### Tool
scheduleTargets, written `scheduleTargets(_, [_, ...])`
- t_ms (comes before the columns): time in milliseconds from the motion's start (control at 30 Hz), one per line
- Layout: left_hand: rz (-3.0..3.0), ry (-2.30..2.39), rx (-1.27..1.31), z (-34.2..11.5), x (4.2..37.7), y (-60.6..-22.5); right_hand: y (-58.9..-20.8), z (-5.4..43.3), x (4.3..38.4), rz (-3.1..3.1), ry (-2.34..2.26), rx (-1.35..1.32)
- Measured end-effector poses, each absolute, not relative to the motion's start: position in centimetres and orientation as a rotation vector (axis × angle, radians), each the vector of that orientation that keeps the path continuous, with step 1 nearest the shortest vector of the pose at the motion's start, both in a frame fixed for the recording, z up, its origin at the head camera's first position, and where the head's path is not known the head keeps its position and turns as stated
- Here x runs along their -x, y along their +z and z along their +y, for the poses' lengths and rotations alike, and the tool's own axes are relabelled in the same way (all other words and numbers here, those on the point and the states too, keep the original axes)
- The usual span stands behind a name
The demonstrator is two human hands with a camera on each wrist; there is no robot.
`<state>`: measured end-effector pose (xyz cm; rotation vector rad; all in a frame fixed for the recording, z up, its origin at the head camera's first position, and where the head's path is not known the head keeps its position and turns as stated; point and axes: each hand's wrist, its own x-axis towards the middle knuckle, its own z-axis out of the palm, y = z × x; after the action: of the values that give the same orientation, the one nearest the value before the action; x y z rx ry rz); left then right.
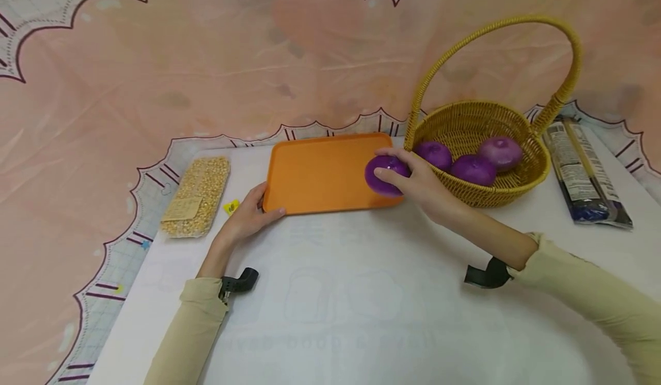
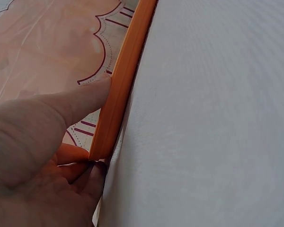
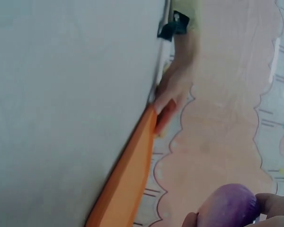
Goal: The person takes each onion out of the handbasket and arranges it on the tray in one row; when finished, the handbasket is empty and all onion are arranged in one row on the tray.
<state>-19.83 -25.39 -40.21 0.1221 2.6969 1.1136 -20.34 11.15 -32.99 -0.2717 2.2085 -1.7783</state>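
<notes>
My right hand [image 1: 420, 187] holds a purple onion [image 1: 383, 179] between thumb and fingers, over the right end of an orange tray [image 1: 315, 175]. In the right wrist view the onion [image 3: 229, 208] shows at the bottom, with fingertips on both sides of it. At the tray's near left corner, my left hand [image 1: 250, 216] grips the rim, thumb along the front edge and fingers at the left side. The left wrist view shows that thumb against the tray's orange edge [image 2: 120, 90]. Nothing else lies on the tray.
Right of the tray stands a yellow wicker basket [image 1: 490, 198] with a tall handle and 3 purple onions [image 1: 473, 170]. A dark printed packet [image 1: 586, 172] lies beyond it. On the left are a bag of corn kernels [image 1: 198, 195] and a small yellow piece [image 1: 231, 206].
</notes>
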Motion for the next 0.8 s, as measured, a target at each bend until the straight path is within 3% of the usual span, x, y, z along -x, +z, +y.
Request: scheduleTargets(800, [2.699,1.096,-0.100,-25.4,19.8,-40.1,-34.2,5.8,20.5,2.193,-1.718,0.276])
